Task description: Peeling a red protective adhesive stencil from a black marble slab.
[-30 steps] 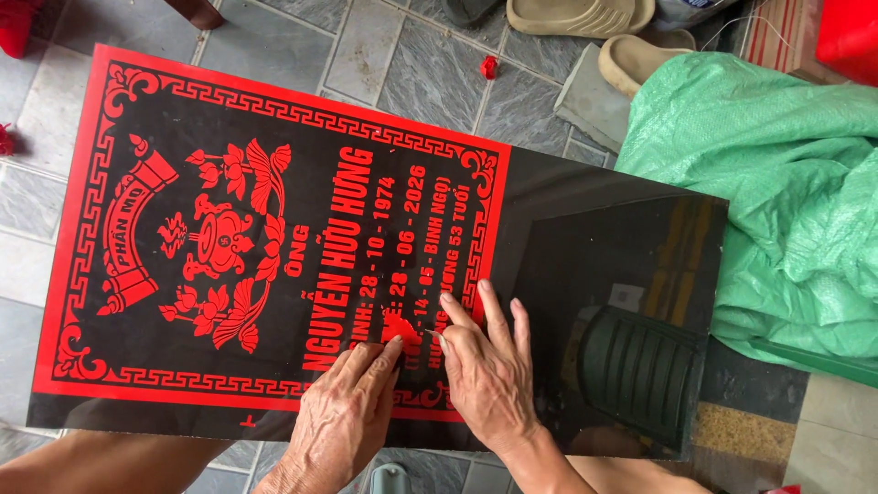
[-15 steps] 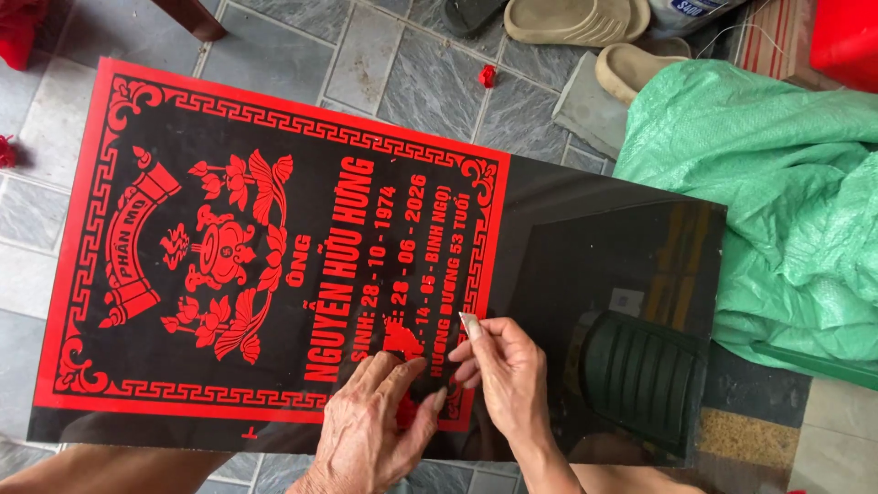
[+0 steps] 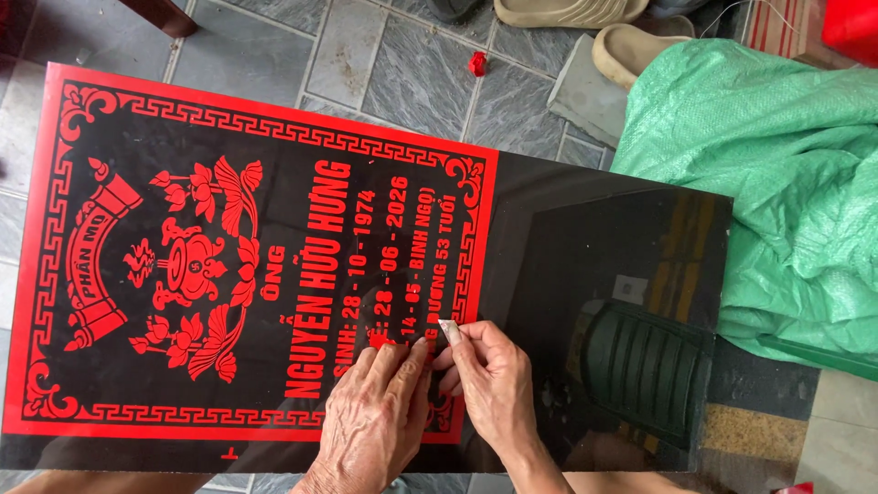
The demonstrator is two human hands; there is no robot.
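A glossy black stone slab [image 3: 604, 274] lies flat, its left part covered by a red cut stencil sheet [image 3: 247, 265] with a key-pattern border, lotus ornament and lettering. My left hand [image 3: 370, 421] rests flat on the sheet's lower right area, fingertips beside a small loose red scrap [image 3: 381, 343]. My right hand [image 3: 489, 380] pinches a small thin blade [image 3: 450, 331] between thumb and forefinger, its tip at the lettering near the sheet's right border.
A green woven plastic sack [image 3: 777, 183] bulges at the right, touching the slab's edge. Beige sandals [image 3: 631, 41] and a small red scrap [image 3: 477, 62] lie on the grey tiled floor [image 3: 402, 73] beyond the slab. A red object [image 3: 851, 27] sits top right.
Both hands went from lying flat on the sheet to a working pose. The right hand closed on the small blade and raised its tip to the lettering. The left hand's fingers bunched beside it.
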